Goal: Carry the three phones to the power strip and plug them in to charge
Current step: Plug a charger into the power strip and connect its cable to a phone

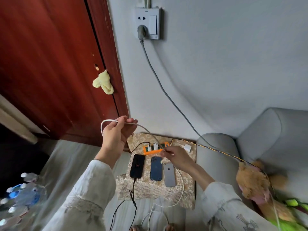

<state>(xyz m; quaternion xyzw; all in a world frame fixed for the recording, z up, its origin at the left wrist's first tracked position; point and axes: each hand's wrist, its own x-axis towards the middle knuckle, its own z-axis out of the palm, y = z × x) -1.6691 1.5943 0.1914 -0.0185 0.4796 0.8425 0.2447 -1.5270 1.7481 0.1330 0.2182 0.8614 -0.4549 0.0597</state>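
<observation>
Three phones lie side by side on a patterned cloth (pixel 186 189): a black phone (pixel 137 166) with a black cable in its bottom end, a blue phone (pixel 156 169), and a silver phone (pixel 169 175). Behind them sits an orange power strip (pixel 146 151) with white chargers plugged in. My left hand (pixel 116 132) is raised above the cloth, shut on a loop of white cable (pixel 106 121). My right hand (pixel 175 155) pinches the same cable lower down, just in front of the strip and above the blue phone.
A grey cord (pixel 166 92) runs from a wall socket (pixel 147 22) down toward the strip. A loose white charger (pixel 188 148) lies at the strip's right. A grey sofa arm (pixel 221 157) stands right of the cloth, water bottles (pixel 21 194) at left, a red door (pixel 50 64) behind.
</observation>
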